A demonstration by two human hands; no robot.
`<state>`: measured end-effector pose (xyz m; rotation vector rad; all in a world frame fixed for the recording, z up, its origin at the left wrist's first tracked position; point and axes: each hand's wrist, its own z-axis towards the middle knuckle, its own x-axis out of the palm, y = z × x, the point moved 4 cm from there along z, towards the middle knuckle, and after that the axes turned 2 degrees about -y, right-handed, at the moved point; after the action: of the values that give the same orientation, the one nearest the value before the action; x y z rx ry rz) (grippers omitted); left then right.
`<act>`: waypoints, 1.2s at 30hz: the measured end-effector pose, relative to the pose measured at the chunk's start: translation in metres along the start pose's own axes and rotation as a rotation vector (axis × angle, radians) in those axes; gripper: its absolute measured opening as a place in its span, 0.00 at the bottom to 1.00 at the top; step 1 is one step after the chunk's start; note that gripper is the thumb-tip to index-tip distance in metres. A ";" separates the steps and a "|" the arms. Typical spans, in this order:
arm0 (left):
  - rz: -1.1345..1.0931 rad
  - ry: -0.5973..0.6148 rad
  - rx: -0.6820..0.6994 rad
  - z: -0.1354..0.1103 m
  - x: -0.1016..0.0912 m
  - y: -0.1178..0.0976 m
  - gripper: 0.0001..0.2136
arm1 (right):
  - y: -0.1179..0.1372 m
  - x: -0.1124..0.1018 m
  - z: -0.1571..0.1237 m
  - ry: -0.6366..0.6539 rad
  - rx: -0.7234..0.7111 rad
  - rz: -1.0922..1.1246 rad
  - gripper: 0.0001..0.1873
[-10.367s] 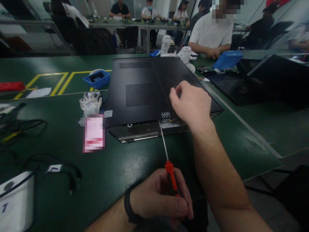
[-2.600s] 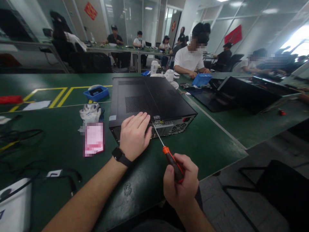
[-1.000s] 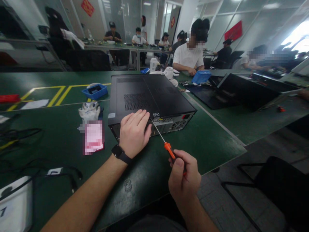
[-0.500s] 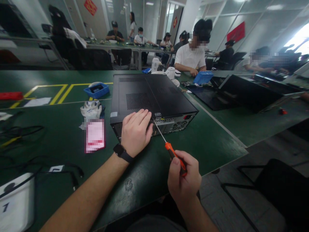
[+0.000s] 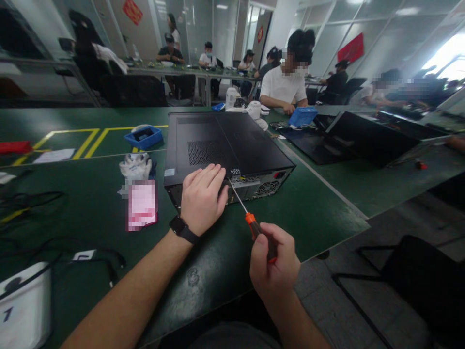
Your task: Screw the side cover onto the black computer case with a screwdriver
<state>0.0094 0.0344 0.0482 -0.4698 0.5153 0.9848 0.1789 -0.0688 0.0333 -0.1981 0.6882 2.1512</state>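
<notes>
A black computer case [image 5: 232,140] lies flat on the green table, its rear panel with a fan grille and ports facing me. My left hand [image 5: 203,196] rests on the near edge of the case, fingers stretched out over its top. In my right hand [image 5: 276,261] is an orange and black screwdriver [image 5: 250,219], gripped by the handle. Its thin shaft points up and left, and the tip meets the rear edge of the case just right of my left fingers. The exact spot under the tip is too small to make out.
Left of the case are a blue tray [image 5: 144,137], gloves [image 5: 136,167] and a pink-edged card [image 5: 142,204]. Black cables [image 5: 98,252] and a white box [image 5: 27,300] lie at near left. Across the table a person [image 5: 286,82] handles a blue box [image 5: 303,116]. A chair [image 5: 417,271] stands at right.
The screwdriver handle has turned in my right hand, with its tip still at the case edge. My left hand stays on the case. The whole view has shifted slightly.
</notes>
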 end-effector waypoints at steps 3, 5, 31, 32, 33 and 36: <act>-0.005 0.002 -0.005 0.000 0.000 0.000 0.17 | -0.004 0.000 -0.003 0.006 0.047 0.012 0.11; -0.009 0.006 -0.011 0.000 0.001 0.001 0.18 | -0.004 0.001 -0.004 0.016 0.069 0.043 0.13; -0.029 0.026 -0.028 -0.001 0.000 0.000 0.19 | -0.001 0.001 -0.002 0.019 0.046 0.070 0.15; -0.028 0.026 -0.029 -0.001 0.001 0.000 0.19 | -0.003 0.001 -0.003 0.019 0.054 0.059 0.14; -0.026 0.024 -0.027 -0.001 0.001 0.000 0.19 | -0.004 0.001 -0.004 0.024 0.062 0.058 0.13; -0.019 0.013 -0.021 -0.001 0.001 -0.001 0.18 | -0.007 0.001 -0.005 0.033 0.086 0.094 0.14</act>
<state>0.0100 0.0340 0.0473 -0.4991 0.5123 0.9704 0.1827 -0.0673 0.0259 -0.1580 0.8219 2.2066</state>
